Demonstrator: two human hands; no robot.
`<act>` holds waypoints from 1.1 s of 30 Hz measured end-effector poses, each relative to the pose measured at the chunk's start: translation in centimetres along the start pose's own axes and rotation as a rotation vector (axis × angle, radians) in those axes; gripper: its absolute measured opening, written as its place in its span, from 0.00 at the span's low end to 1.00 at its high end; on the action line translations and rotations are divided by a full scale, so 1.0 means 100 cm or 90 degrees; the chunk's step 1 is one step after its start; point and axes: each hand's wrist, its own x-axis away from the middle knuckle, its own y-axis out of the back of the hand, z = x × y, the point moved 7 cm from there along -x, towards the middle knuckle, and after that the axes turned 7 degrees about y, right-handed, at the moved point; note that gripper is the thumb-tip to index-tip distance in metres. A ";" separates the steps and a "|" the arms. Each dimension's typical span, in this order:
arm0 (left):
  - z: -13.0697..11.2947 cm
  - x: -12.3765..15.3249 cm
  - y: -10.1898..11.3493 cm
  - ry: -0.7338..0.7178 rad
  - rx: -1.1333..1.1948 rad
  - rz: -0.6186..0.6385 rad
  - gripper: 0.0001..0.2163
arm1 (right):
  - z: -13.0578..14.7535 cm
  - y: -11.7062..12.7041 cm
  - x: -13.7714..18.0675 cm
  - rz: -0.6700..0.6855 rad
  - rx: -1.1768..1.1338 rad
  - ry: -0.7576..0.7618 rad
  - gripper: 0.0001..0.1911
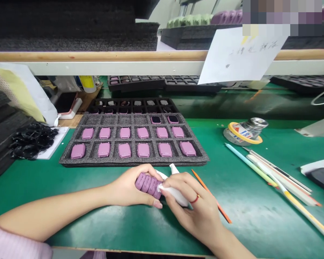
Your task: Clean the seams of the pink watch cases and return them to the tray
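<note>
My left hand (136, 185) is wrapped around a purple ribbed piece (148, 184), perhaps a stack of watch-like parts, over the green bench. Pinched in my right hand (194, 203) is a white cloth (178, 196), whose bunched tip presses on the right end of the purple piece. Another bit of the white cloth sticks up behind my fingers. Just beyond both hands lies a black foam tray (135, 160), with purple watch cases (143, 150) in its front two rows. Two dark-screened watch faces (156, 119) sit farther back in it.
An orange stick (210, 194) lies close by my right hand. Farther right are several pens (251, 163) and a glass jar (244, 132) with a metal cap. Black straps (34, 138) are heaped at left. A shelf edge (110, 67) with a hanging paper (243, 54) spans above.
</note>
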 end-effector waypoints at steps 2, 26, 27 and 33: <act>0.000 0.000 0.001 -0.003 -0.013 -0.003 0.22 | -0.003 0.002 0.001 -0.006 0.012 -0.004 0.14; 0.002 0.000 0.002 -0.008 -0.025 -0.026 0.23 | 0.005 -0.002 0.003 0.001 -0.004 0.011 0.14; 0.001 0.000 0.002 -0.012 -0.024 -0.025 0.23 | 0.005 -0.001 0.002 -0.002 -0.002 0.012 0.14; 0.000 0.000 0.001 -0.013 -0.021 -0.019 0.23 | 0.004 -0.001 0.001 0.000 0.002 0.017 0.15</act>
